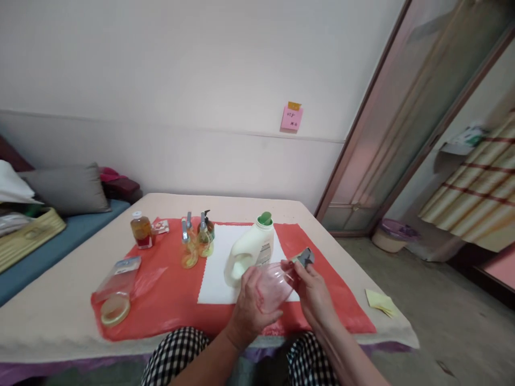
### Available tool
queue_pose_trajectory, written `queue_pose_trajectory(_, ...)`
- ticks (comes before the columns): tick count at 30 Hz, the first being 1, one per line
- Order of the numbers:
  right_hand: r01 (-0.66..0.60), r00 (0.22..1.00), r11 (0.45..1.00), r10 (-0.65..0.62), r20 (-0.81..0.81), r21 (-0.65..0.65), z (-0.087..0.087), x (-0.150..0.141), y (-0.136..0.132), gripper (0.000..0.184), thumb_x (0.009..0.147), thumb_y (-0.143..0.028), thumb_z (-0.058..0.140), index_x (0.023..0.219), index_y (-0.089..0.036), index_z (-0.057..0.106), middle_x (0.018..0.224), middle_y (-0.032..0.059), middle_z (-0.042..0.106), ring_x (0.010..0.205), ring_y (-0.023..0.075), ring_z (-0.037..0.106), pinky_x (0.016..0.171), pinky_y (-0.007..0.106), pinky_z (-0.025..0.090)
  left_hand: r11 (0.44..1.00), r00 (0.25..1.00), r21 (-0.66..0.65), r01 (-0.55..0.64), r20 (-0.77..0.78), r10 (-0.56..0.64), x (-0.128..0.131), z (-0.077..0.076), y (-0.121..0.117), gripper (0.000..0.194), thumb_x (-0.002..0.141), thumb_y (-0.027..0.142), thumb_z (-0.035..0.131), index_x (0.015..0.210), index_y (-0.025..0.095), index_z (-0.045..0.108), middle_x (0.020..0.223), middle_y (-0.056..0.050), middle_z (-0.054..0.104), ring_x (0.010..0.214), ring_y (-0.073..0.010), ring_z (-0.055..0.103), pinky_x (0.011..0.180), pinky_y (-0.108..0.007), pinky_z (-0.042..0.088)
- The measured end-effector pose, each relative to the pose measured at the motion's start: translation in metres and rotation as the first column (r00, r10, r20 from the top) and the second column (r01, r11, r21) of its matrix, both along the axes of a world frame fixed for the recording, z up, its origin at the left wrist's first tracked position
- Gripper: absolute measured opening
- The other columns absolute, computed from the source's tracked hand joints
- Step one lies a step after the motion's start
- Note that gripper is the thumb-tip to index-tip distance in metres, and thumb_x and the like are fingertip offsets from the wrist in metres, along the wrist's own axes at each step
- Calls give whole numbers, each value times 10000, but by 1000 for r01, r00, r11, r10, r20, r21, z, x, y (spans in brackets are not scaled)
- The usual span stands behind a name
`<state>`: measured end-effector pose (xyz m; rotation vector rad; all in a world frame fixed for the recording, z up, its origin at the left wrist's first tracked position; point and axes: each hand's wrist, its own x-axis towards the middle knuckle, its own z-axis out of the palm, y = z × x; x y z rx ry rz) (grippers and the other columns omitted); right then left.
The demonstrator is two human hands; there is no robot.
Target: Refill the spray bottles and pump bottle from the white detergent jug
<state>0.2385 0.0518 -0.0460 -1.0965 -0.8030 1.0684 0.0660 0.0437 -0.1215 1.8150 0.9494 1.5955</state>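
My left hand [253, 308] is wrapped round the body of a clear pink pump bottle [276, 287], tilted on its side above the cloth. At its neck, the fingers of my right hand [309, 287] close on a grey pump head [306, 257]; whether the head is screwed on I cannot tell. Just behind the bottle stands a large cream jug [251, 244] with a handle and a green opening [265, 218] at its top. The jug rests on a white sheet [217, 273], which lies on a red plastic cover [169, 295].
Several pump bottles [189, 249] stand left of the white sheet. Further left are a jar of amber liquid [141, 230], a clear plastic bag [120, 273] and a tape roll [115, 310]. Yellow sticky notes [380, 301] lie near the table's right edge.
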Motion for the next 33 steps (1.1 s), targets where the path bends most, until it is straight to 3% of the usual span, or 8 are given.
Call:
queue_pose_trajectory(4, -68, 991, 995, 76, -111, 80, 8, -24, -20, 342, 671, -519, 802, 863, -251, 714, 922, 32, 765, 927, 214, 682, 938, 386, 483, 848, 851, -368, 382, 499, -167, -3, 18, -23, 751, 618, 402, 841, 1278, 232, 525, 1242, -124, 631, 1106, -306, 632, 946, -455, 528)
queue_pose_trajectory(10, -225, 964, 968, 237, -116, 111, 6, -42, -33, 396, 602, -459, 865, 889, -214, 745, 954, 80, 764, 954, 260, 669, 971, 438, 456, 224, 464, -446, 867, 885, -32, -21, 24, -51, 633, 859, 638, 531, 1181, 104, 644, 961, -125, 737, 691, -186, 704, 578, -261, 535)
queue_pose_trajectory(12, -192, 970, 976, 204, -129, 98, 4, -47, -35, 363, 642, -459, 843, 907, -234, 739, 964, 57, 763, 955, 238, 665, 963, 415, 459, 225, 401, -396, 890, 916, 25, -23, 18, -50, 671, 847, 661, 548, 1243, 125, 618, 1126, -146, 715, 884, -230, 717, 708, -313, 564)
queue_pose_trajectory(15, -121, 980, 990, 131, -148, 69, 2, -52, -34, 354, 665, -464, 828, 925, -244, 732, 961, 39, 760, 937, 219, 669, 918, 376, 482, 387, 404, -385, 837, 914, 36, -19, 9, -42, 814, 708, 698, 693, 1358, 243, 513, 1380, -149, 583, 1178, -310, 618, 896, -440, 535)
queue_pose_trajectory(19, -48, 987, 998, 53, -149, 42, -2, -55, -29, 353, 690, -474, 806, 944, -242, 726, 970, 35, 757, 933, 208, 671, 884, 339, 494, 737, 632, -454, 501, 773, 46, -6, -1, -30, 1145, 435, 428, 936, 1414, 361, 347, 1391, -98, 547, 1218, -324, 587, 945, -444, 521)
queue_pose_trajectory(21, -43, 989, 998, 47, -139, 37, -4, -53, -26, 353, 709, -487, 789, 956, -244, 724, 972, 34, 756, 945, 205, 668, 888, 331, 489, 788, 709, -477, 388, 701, 75, -3, -3, -27, 1195, 357, 331, 953, 1391, 337, 355, 1338, -88, 577, 1160, -300, 618, 911, -401, 541)
queue_pose_trajectory(26, -202, 977, 977, 206, -57, 66, -1, -37, -16, 363, 672, -461, 823, 929, -218, 744, 973, 60, 754, 957, 218, 651, 915, 350, 459, 513, 746, -646, 566, 666, 16, -10, 1, -31, 624, 766, 597, 677, 1272, 262, 534, 1111, -101, 696, 733, -213, 692, 571, -354, 558)
queue_pose_trajectory(33, -375, 917, 908, 393, -72, 187, 24, -8, -12, 388, 622, -484, 838, 899, -233, 734, 969, 77, 747, 957, 272, 659, 956, 448, 443, 159, 552, -570, 806, 821, 144, -12, 17, -36, 607, 840, 642, 464, 1075, 117, 658, 667, -79, 699, 508, -161, 630, 418, -229, 430)
